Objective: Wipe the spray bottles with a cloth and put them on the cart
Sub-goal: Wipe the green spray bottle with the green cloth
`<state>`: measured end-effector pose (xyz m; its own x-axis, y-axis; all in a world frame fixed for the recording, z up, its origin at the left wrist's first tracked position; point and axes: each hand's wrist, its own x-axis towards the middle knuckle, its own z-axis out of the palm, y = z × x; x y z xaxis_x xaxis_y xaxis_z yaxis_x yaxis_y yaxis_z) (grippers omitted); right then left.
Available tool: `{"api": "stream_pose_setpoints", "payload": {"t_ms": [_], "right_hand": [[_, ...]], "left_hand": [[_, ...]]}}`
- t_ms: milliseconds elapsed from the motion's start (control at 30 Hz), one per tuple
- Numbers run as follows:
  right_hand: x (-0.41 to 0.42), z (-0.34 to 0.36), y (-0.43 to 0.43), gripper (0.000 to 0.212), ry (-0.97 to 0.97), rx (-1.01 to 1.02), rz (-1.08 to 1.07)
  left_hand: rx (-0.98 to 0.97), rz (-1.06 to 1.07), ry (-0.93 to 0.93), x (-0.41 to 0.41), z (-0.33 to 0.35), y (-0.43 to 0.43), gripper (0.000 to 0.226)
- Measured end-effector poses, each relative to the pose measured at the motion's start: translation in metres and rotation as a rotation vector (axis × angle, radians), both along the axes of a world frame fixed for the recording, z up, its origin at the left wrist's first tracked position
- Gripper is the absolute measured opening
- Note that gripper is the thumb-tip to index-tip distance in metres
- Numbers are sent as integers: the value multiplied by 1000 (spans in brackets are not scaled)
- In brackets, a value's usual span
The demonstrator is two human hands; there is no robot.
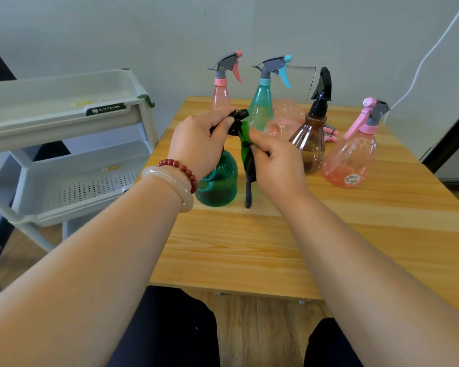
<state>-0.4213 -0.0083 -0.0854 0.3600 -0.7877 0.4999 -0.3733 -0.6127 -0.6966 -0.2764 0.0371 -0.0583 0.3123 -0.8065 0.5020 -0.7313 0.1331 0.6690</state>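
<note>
Item 1: two bare forearms are being extended forward from the lower edge of view, converging over the wooden desk.

Item 2: the left hand, wrist ringed by a pale bangle and a red bead bracelet, is being closed around the black spray head of the green bottle, knuckles up, thumb pressed along the near side. The bottle is being kept upright on the desk.

Item 3: the right hand is being pinched onto a green cloth, which is being pressed against the bottle's neck just below the nozzle; a dark tail of the cloth is being left hanging to the desk surface.

Item 4: further back, a brown bottle with black trigger and a pink bottle are being stood upright on the right.

Item 5: at the far edge, a tall pink bottle and a tall teal bottle are being stood side by side; a clear pink bottle is being left lying behind.

Item 6: a white tiered cart is being stood to the left, beside the desk.
</note>
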Motion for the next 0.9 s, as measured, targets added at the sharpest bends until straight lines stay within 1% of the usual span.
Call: {"api": "stream_pose_setpoints", "payload": {"t_ms": [100, 167, 233, 300, 400, 500, 567, 633, 700, 767, 833, 900], "right_hand": [[-10, -2, -6, 37, 31, 55, -41], [-15, -1, -11, 36, -6, 44, -78], [-9, 0, -8, 36, -70, 47, -47], [-1, -9, -2, 37, -72, 50, 2], [-5, -9, -5, 37, -53, 64, -40], [-6, -1, -6, 37, -53, -78, -64], [2, -4, -2, 35, -58, -119, -28], [4, -11, -2, 33, -17, -89, -27], [-3, -9, -6, 34, 10, -17, -65], [-8, -5, -7, 35, -24, -75, -94], [-2, -5, -2, 34, -42, -129, -60], [4, -11, 3, 33, 0, -46, -32]], "left_hand": [[12, -1, -5, 0, 1, 1, 32], [14, -2, -5, -1, 2, 1, 32], [4, 1, -10, -2, 1, 1, 32], [0, 0, -7, 0, 0, 2, 31], [17, -1, -4, 1, 1, 2, 32], [20, -1, 1, -1, 2, 1, 32], [15, 4, 9, 0, 1, 2, 32], [23, 11, 11, 1, 2, 3, 32], [37, 10, 7, 2, 3, 3, 32], [41, 4, -9, 1, 3, 4, 33], [46, 3, -29, 1, 2, 4, 35], [78, -7, -66, 4, 1, 6, 39]]}}
